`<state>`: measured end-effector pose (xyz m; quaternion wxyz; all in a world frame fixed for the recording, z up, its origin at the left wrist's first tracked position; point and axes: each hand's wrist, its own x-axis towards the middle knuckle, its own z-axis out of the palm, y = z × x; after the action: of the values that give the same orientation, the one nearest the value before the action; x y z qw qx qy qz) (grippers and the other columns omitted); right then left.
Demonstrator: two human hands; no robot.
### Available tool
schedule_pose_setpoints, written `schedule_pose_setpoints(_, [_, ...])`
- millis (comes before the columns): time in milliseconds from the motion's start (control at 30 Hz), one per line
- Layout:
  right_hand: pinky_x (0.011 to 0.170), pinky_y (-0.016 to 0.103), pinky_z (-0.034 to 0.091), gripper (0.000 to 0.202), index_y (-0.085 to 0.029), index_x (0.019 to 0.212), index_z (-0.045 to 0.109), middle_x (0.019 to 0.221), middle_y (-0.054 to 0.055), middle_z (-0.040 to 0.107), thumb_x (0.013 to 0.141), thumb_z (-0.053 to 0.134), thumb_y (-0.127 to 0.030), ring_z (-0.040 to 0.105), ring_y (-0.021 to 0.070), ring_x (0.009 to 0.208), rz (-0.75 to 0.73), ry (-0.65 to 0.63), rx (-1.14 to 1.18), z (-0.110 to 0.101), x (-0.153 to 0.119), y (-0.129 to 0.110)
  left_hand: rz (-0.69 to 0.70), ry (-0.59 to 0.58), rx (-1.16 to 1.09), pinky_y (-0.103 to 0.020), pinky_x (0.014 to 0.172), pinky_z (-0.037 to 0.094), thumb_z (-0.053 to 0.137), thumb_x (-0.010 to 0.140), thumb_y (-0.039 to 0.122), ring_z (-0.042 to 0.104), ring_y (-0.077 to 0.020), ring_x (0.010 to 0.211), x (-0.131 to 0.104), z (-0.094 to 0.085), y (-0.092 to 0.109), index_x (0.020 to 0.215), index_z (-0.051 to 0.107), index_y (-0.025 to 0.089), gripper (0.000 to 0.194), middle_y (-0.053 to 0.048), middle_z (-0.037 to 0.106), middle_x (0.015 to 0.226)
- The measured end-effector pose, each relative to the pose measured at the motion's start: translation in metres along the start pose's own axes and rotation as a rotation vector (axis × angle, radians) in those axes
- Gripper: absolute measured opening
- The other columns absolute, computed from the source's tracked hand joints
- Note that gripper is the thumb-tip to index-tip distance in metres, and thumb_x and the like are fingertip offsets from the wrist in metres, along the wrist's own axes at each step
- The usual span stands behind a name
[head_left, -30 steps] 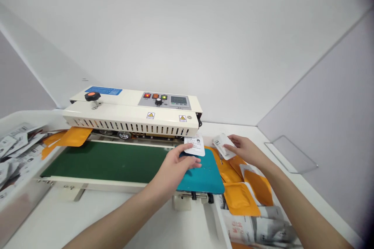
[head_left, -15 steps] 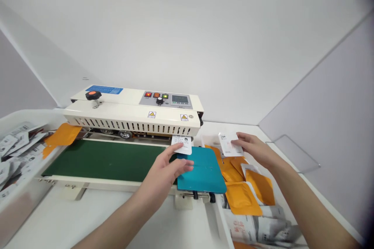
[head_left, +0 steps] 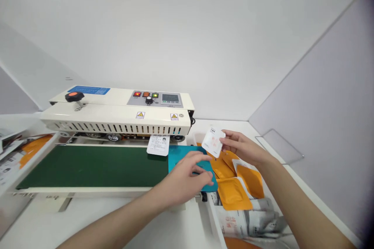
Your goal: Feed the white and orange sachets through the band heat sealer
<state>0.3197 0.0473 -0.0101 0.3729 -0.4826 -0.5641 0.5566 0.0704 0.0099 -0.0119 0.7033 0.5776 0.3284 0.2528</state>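
Observation:
My right hand pinches a small white printed sachet by its right edge, above a bin of packets. My left hand hovers over the teal plate at the right end of the sealing machine, its fingers apart and holding nothing. Another white printed sachet has its upper edge under the machine's slotted cover. Its lower part hangs over the green conveyor belt, near the plate's left edge.
On the right, a white bin holds orange packets and white-grey ones. More packets lie in a container at the far left. A wire stand rests by the right wall. The machine has a black knob on top.
My left hand has let go of the sachet at the machine and moved right. That sachet has travelled left along the belt. My right hand has brought its sachet closer to the plate, tilting it.

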Motion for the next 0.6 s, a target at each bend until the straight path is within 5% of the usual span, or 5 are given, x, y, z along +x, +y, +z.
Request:
schedule_pose_setpoints(100, [0.065,0.028,0.045,0.022,-0.018,0.094,0.067,0.076,0.003,0.064,0.083,0.066,-0.037,0.055,0.0132,0.066,-0.026,-0.003,-0.034,0.001,0.001,0.002,0.014,-0.046,0.102,-0.031,0.074,0.052,0.056,0.083,0.029,0.066,-0.0153,0.081,0.009,-0.004,0.003,0.117,0.058,0.022,0.035,-0.011,0.049,0.131])
schedule_pose_setpoints(267, [0.064,0.027,0.043,0.026,-0.017,0.096,0.067,0.07,0.001,0.062,0.082,0.067,-0.039,0.053,0.013,0.064,0.008,-0.049,-0.125,0.003,0.003,0.004,-0.068,-0.073,0.133,-0.032,0.075,0.049,0.055,0.084,0.032,0.065,-0.0173,0.078,0.011,-0.008,0.008,0.119,0.056,0.02,0.037,-0.005,0.066,0.086])
schedule_pose_setpoints(600, [0.063,0.029,0.045,0.038,-0.018,0.103,0.067,0.075,0.003,0.061,0.081,0.062,-0.049,0.051,0.014,0.063,0.027,-0.081,-0.227,0.011,0.003,0.002,-0.095,-0.075,0.152,-0.024,0.057,0.042,0.053,0.083,0.034,0.064,-0.0141,0.065,0.013,-0.01,0.007,0.111,0.061,0.02,0.032,-0.006,0.067,0.088])
